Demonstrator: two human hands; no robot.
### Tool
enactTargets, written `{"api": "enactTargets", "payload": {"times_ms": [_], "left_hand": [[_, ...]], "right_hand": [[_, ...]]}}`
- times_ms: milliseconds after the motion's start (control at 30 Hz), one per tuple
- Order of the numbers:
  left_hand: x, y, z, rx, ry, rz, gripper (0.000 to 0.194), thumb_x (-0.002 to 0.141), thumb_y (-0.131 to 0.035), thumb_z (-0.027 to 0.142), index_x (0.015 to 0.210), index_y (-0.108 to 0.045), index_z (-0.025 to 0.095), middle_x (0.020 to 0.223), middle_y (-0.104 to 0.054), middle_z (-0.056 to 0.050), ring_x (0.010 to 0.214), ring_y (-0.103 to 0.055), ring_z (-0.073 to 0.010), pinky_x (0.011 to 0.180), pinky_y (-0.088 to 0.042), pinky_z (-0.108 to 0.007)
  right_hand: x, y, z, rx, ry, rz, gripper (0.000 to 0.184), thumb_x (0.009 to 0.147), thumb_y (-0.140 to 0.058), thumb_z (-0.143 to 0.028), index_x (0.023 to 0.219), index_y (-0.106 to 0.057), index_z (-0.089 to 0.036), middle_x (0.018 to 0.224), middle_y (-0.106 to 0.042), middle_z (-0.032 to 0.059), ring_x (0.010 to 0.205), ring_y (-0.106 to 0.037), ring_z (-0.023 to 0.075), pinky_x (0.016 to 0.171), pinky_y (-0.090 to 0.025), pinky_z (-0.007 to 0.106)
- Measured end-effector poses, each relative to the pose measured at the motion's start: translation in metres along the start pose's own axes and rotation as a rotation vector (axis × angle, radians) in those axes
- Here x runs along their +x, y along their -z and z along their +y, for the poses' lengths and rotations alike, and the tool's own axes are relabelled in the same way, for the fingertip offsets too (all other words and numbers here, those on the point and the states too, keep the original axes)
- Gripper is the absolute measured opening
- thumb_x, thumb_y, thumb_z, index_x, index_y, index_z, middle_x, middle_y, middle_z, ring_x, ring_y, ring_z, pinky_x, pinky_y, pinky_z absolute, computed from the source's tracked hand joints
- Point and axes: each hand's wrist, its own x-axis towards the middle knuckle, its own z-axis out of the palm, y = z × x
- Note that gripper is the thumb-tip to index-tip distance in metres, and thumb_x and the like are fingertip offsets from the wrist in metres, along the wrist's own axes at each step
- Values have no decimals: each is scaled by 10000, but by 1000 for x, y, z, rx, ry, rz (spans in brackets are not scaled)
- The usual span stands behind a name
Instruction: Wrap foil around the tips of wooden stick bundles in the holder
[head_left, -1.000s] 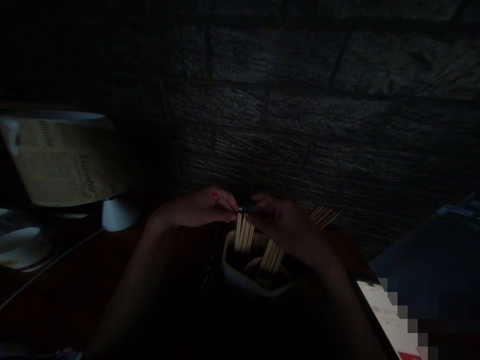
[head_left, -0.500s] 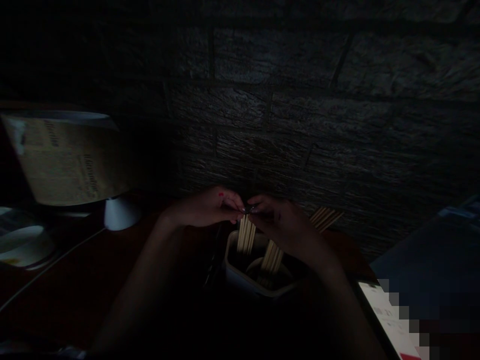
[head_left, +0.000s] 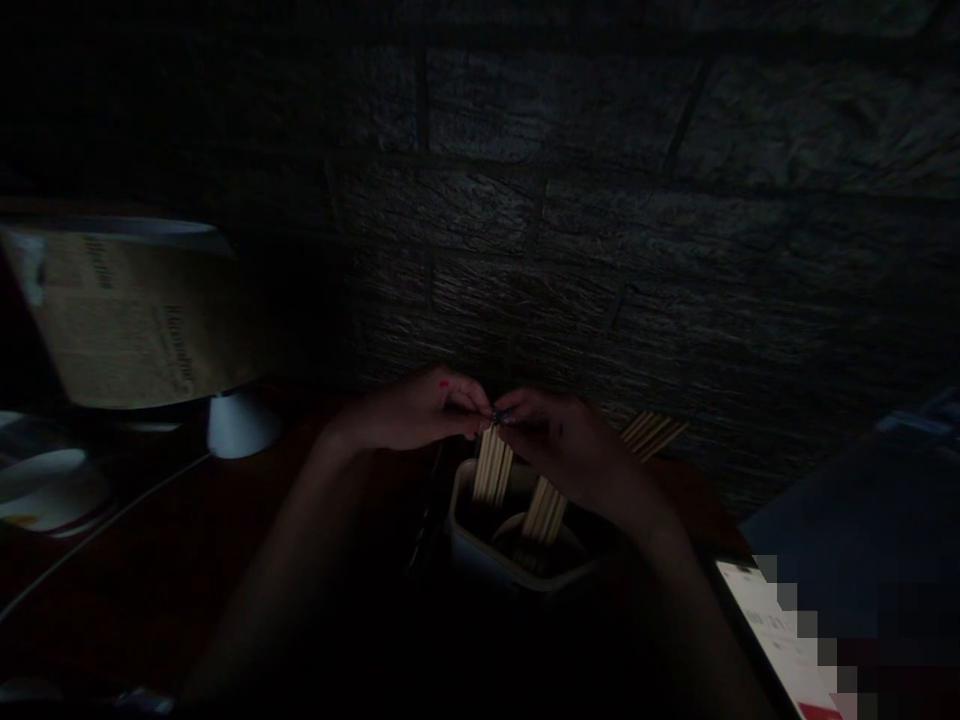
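My left hand (head_left: 420,410) and my right hand (head_left: 566,440) meet fingertip to fingertip, both closed in a pinch. Between them is a small, dark, shiny thing, too small and dim to name. Just below the fingertips are the upper ends of a bundle of thin wooden sticks (head_left: 491,478), whose lower part goes down into an open container (head_left: 463,525) with rounded corners. A second bundle of sticks (head_left: 545,512) leans in a round cup inside that container. It passes behind my right hand and its far end shows at the right.
Beyond the hands rises a dark brick-patterned wall (head_left: 487,200). At the left are a newsprint-patterned lampshade (head_left: 120,320), a white cone-shaped object (head_left: 240,428), a white bowl (head_left: 56,490) and a cable (head_left: 105,530). A lit phone-like screen (head_left: 776,640) lies at the lower right.
Both hands stay in nearly the same place. The fingertips have shifted only slightly around the small shiny thing. The sticks and container have not visibly moved.
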Motion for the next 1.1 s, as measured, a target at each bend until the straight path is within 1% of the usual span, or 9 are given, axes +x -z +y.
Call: {"api": "enactTargets", "payload": {"times_ms": [67, 200, 333, 433, 633, 733, 833, 1000, 1100], "left_hand": [[-1, 0, 0, 5, 10, -13, 140, 861, -630, 230, 932, -698, 131, 854, -740, -47, 788, -672, -149, 720, -506, -249], [-1, 0, 0, -8, 12, -33, 179, 873, -622, 252, 968, -699, 121, 869, -741, -61, 794, -674, -156, 719, -507, -259], [-2, 1, -2, -26, 20, -42, 198, 855, -650, 262, 989, -695, 124, 911, -749, -65, 836, -682, -166, 746, -509, -270], [-4, 2, -2, -68, 44, -31, 225, 833, -675, 262, 1016, -685, 132, 958, -756, -67, 884, -691, -176, 770, -515, -279], [-5, 2, 2, -83, 72, -7, 225, 821, -688, 253, 1012, -675, 134, 966, -759, -65, 904, -699, -179, 785, -522, -283], [-4, 0, 3, -87, 62, 14, 241, 816, -694, 252, 1025, -665, 136, 962, -760, -61, 907, -704, -180, 786, -525, -283], [-3, -2, 2, -104, 42, 9, 252, 814, -695, 251, 1035, -659, 136, 957, -762, -65, 898, -707, -181, 779, -528, -287], [-2, -2, 4, -108, 53, 14, 234, 823, -687, 238, 1034, -657, 142, 961, -764, -64, 901, -707, -174, 776, -525, -283], [-2, -2, 5, -101, 37, 13, 221, 827, -684, 239, 1023, -660, 139, 968, -765, -66, 906, -707, -177, 781, -528, -289]], "right_hand": [[0, 0, 0, -5, 2, 3, 163, 886, -620, -216, 1037, -680, -223, 975, -758, 36, 906, -718, 189, 766, -542, 314], [-2, 1, 1, 24, 4, -15, 185, 896, -604, -215, 1067, -667, -241, 958, -764, 20, 859, -725, 176, 760, -549, 315], [-3, 3, 0, 23, 3, -5, 221, 880, -619, -209, 1095, -657, -242, 955, -767, 19, 860, -729, 177, 756, -558, 314], [-3, 4, -2, 5, -10, 15, 228, 864, -632, -207, 1089, -658, -235, 941, -770, 21, 832, -731, 177, 736, -563, 312], [-4, 5, 0, 13, -24, 20, 268, 866, -630, -209, 1133, -634, -230, 950, -770, 28, 842, -733, 184, 742, -559, 315], [-4, 5, 2, 6, -22, -12, 247, 884, -612, -212, 1128, -639, -242, 964, -765, 27, 885, -728, 191, 750, -552, 315], [-4, 5, 2, -5, -16, -25, 229, 888, -604, -202, 1109, -649, -241, 971, -757, 28, 896, -722, 188, 746, -542, 307], [-2, 4, 1, -42, -20, -12, 232, 858, -628, -169, 1082, -652, -225, 905, -750, 20, 825, -715, 175, 705, -522, 292], [-1, 3, 2, -55, -15, 0, 249, 853, -628, -157, 1092, -646, -227, 885, -747, 11, 797, -711, 166, 684, -511, 284]]}}
